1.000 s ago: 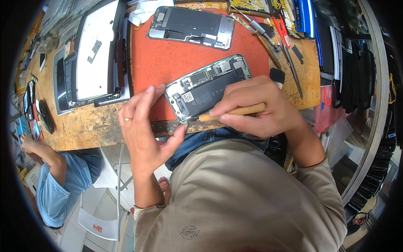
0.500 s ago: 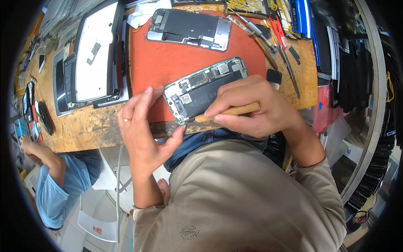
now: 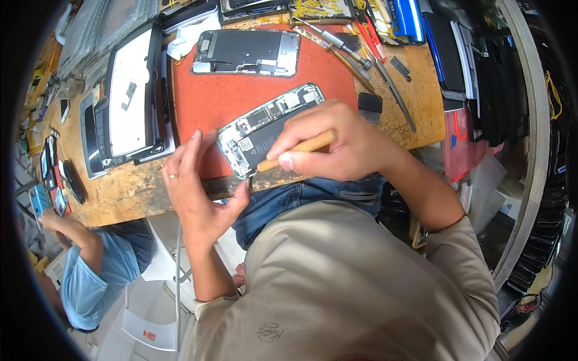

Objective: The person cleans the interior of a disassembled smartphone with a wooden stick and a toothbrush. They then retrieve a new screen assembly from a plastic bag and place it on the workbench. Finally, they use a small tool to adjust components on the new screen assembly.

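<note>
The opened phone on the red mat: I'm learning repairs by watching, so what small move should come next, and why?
Probably ease the wooden-handled tool gently into the opened phone: the right hand aims its tip at the exposed internals, while the left hand steadies the phone's near edge.

Matt orange rubbery mat on rough worn wooden bench; smooth wooden tool handle; glossy metal-framed opened phone.

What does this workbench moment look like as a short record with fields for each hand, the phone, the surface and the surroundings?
left hand: open, fingers beside the phone's near end
right hand: grips a wooden-handled tool over the phone
opened phone: back up, insides exposed, lying slantwise
surface: red mat on a wooden bench
nearby: detached screen panel, screwdrivers, a person in a blue shirt
</note>
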Demonstrator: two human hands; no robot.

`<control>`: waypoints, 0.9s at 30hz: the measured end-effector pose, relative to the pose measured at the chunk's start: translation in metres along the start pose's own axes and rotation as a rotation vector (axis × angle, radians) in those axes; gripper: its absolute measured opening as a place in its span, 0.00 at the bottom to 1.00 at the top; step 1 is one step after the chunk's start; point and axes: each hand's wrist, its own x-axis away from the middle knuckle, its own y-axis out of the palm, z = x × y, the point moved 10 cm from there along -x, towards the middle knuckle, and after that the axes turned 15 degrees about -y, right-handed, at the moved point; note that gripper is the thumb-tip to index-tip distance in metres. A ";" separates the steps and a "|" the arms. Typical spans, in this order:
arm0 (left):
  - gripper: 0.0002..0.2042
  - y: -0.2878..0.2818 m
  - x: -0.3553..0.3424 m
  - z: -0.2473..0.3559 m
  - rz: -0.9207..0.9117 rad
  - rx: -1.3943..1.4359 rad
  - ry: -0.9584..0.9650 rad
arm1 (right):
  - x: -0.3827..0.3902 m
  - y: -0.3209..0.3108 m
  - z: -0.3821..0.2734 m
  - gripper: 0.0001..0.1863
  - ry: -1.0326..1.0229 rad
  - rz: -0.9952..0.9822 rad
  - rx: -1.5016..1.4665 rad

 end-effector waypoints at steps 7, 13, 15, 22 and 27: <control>0.51 0.000 0.003 -0.002 0.010 -0.014 0.005 | 0.001 -0.001 0.002 0.07 0.017 -0.001 -0.004; 0.51 0.000 0.002 -0.002 0.006 0.003 -0.001 | 0.001 0.000 0.000 0.07 -0.016 0.006 -0.005; 0.50 -0.001 0.001 -0.002 0.008 0.002 0.005 | 0.001 0.001 -0.001 0.07 -0.015 0.000 0.000; 0.50 -0.001 0.001 -0.003 0.008 0.019 0.015 | -0.002 0.003 -0.008 0.07 -0.022 -0.026 0.049; 0.50 0.000 0.001 -0.003 0.006 0.003 0.005 | -0.004 0.003 -0.009 0.07 -0.081 0.015 0.013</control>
